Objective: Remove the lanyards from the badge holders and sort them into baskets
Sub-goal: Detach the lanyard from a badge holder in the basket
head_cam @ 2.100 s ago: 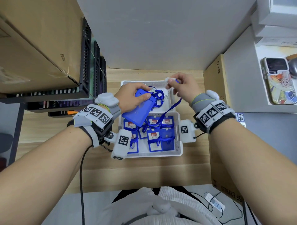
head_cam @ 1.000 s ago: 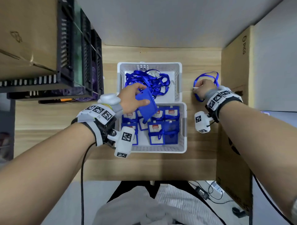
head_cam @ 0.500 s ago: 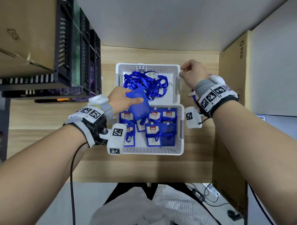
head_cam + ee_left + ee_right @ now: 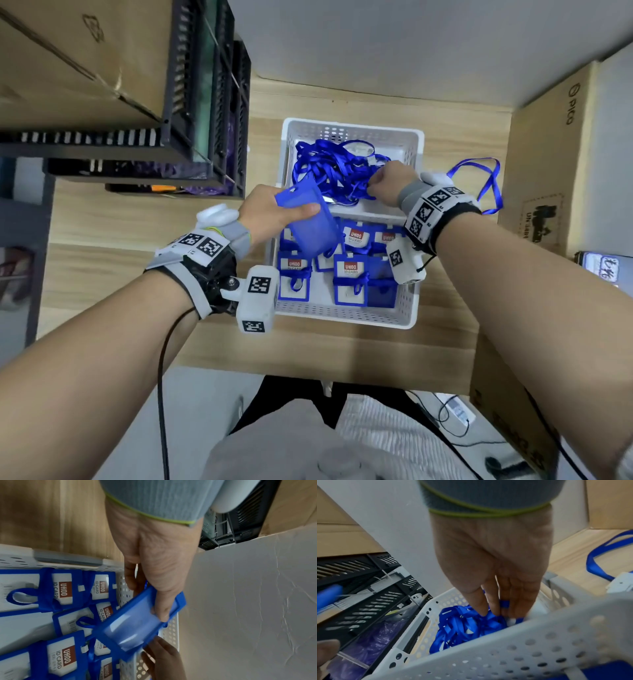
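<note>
- Two white baskets (image 4: 419,144) sit on our desk (image 4: 455,342).
- Our left hand (image 4: 263,214) grips a badge holder (image 4: 310,226) over the nearer basket.
- Our right hand (image 4: 388,183) pinches a lanyard (image 4: 493,185) at the farther basket's pile.

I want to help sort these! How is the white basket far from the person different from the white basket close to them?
The far basket holds a tangled pile of loose blue lanyards; the near basket holds blue badge holders lying flat. The right hand reaches into the far basket, while the left hand holds a bare badge holder above the near one. Both are white with holes and stand together on the wooden table.
</note>
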Demonstrator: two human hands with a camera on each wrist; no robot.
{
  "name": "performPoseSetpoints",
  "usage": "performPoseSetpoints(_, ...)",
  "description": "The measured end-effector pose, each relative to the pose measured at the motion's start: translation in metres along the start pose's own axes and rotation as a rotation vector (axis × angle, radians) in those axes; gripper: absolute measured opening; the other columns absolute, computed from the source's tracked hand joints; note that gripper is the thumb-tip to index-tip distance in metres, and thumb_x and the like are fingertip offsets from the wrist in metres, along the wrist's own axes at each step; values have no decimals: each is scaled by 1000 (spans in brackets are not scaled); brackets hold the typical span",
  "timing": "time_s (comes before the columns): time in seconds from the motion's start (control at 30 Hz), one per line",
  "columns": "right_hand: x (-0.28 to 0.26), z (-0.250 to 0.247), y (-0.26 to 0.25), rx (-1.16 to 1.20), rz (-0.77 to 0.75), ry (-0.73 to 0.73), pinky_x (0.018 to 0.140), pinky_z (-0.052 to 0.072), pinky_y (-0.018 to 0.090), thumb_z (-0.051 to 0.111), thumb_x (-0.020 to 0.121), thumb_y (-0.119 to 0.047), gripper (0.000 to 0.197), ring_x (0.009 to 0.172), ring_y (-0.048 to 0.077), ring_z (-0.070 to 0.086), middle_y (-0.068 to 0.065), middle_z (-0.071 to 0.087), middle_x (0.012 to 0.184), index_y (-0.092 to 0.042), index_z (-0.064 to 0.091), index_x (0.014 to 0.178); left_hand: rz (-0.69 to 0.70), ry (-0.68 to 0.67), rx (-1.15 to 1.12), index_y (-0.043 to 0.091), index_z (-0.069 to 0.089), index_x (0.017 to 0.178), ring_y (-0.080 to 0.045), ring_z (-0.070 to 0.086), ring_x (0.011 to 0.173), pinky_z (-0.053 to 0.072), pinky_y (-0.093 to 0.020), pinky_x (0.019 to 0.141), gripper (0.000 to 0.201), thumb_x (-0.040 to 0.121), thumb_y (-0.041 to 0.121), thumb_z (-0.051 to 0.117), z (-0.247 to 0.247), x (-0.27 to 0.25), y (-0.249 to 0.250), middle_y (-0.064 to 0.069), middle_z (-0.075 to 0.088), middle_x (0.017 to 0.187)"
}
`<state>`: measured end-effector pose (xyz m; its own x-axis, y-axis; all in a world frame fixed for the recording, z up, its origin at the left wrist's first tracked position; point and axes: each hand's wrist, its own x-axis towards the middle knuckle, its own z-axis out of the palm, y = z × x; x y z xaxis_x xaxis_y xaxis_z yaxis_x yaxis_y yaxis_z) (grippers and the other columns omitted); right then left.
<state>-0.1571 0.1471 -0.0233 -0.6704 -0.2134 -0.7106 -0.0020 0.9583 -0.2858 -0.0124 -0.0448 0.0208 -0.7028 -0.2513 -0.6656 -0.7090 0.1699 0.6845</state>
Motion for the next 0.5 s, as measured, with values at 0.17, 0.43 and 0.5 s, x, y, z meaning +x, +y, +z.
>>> performPoseSetpoints(0.17, -21, -30, 1, 194, -12, 249, 71, 43, 26, 71, 84, -28, 33, 88, 18, 57, 2, 59, 102, -17, 56, 111, 74, 1, 18, 17, 62, 93, -19, 61, 77, 51, -34, 76, 20, 81, 7, 75, 6, -2, 12, -7, 67, 88)
performPoseSetpoints(0.43, -62, -78, 1, 178, -100, 143, 64, 48, 25, 75, 82, -33, 21, 67, 12, 59, 2, 72, 78, -12, 75, 82, 354, -51, 213, 36, 52, 131, -11, 62, 89, 50, -26, 74, 61, 82, 0, 55, 17, -9, 48, 11, 59, 114)
performPoseSetpoints(0.5, -86, -85, -3, 392, -241, 124, 59, 42, 24, 72, 86, -29, 18, 55, 7, 50, -1, 68, 67, -11, 74, 82, 366, -90, 266, 35, 67, 113, -20, 64, 105, 54, -34, 87, 50, 84, -3, 50, 19, -16, 56, 11, 65, 120)
